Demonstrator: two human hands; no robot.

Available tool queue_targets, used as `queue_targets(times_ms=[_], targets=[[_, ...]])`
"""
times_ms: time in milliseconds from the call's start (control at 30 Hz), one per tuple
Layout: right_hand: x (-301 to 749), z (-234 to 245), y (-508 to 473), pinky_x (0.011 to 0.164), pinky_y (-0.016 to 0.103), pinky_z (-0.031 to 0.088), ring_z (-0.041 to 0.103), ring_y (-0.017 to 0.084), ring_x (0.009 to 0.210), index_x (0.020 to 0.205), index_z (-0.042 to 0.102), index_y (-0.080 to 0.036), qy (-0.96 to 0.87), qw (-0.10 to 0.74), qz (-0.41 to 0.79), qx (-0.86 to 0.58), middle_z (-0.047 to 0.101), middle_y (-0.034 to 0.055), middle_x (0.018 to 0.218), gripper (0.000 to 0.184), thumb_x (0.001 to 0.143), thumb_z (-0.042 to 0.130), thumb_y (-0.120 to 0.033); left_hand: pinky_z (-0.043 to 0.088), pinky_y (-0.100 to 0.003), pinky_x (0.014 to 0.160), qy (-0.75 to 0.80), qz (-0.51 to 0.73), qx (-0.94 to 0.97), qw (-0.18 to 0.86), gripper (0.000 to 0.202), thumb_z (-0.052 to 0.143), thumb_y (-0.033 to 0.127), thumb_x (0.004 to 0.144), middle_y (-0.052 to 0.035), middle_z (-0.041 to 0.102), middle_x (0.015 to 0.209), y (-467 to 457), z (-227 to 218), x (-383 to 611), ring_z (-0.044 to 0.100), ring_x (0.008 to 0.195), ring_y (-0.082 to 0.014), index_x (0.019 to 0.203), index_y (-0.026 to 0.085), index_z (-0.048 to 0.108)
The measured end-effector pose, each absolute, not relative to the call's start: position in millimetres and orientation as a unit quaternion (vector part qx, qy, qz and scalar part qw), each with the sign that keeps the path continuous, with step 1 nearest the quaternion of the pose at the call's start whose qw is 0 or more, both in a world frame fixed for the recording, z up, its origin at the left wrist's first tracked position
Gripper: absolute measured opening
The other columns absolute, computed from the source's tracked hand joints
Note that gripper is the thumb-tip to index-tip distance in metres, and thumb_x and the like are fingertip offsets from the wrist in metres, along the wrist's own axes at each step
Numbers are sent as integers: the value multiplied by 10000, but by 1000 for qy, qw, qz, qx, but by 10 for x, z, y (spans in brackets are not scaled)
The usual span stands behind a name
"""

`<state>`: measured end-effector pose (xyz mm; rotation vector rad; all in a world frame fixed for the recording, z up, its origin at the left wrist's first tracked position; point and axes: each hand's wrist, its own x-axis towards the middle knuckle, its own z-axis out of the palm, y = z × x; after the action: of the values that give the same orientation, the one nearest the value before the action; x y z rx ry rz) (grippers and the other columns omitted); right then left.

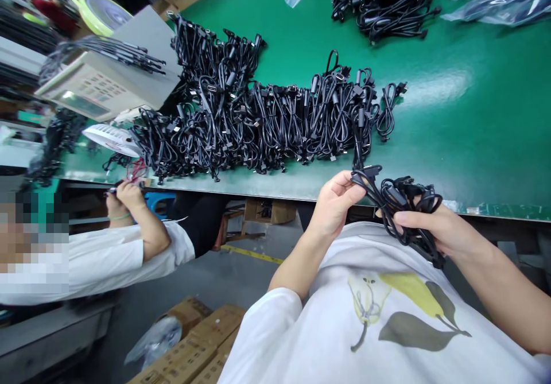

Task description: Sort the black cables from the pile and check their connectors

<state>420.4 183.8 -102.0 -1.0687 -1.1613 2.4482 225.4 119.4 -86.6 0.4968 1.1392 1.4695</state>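
Green table (486,160) is being crowded by a cable pile (284,123), and at its near edge a bundle (402,199) is being clutched by the right hand (445,230), with a cable (371,172) slanting off its left being pinched by the left hand (338,205), nearer the pile.

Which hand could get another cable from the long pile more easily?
Probably the left hand: it is closer to the long pile and pinches just a bit of black cable, while the right hand looks full, gripping a cable bunch.
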Motion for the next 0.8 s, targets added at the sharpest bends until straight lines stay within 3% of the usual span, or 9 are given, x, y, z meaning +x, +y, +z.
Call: queue_targets(times_ms=[167,267,433,633,800], targets=[[4191,-1033,1828,630,270,524,633,165,665,913,851,-247,-406,114,836,-352,747,17,746,360,649,955,-469,504,-253,856,486,597,246,589,288,835,439,828,-19,725,881,1198,-857,2270,643,858,-139,930,182,754],[4166,-1031,1805,596,272,508,615,163,621,877,841,-227,-395,113,838,-359,714,11,671,373,630,963,-479,506,-239,819,489,592,237,595,299,843,417,819,-20,729,923,1203,-886,2300,636,828,-127,979,185,743],[4153,-1056,1772,676,294,523,668,189,736,900,810,-221,-449,149,801,-366,776,18,837,313,701,934,-428,528,-246,870,478,609,219,594,333,820,373,841,-18,720,1037,1184,-887,2321,662,903,-127,1106,227,683],[4185,-1115,1767,639,296,493,650,190,708,932,785,-228,-508,136,744,-412,765,-4,820,305,768,890,-462,532,-292,914,498,590,281,570,579,805,594,800,-66,700,1166,1174,-915,2245,663,1036,-185,1214,224,643],[4132,-1055,1761,601,287,481,598,164,606,890,773,-215,-465,153,783,-383,659,-13,632,329,807,849,-524,542,-285,892,513,573,270,579,444,735,504,898,-44,721,1073,1210,-935,2210,671,902,-149,1243,231,674]])
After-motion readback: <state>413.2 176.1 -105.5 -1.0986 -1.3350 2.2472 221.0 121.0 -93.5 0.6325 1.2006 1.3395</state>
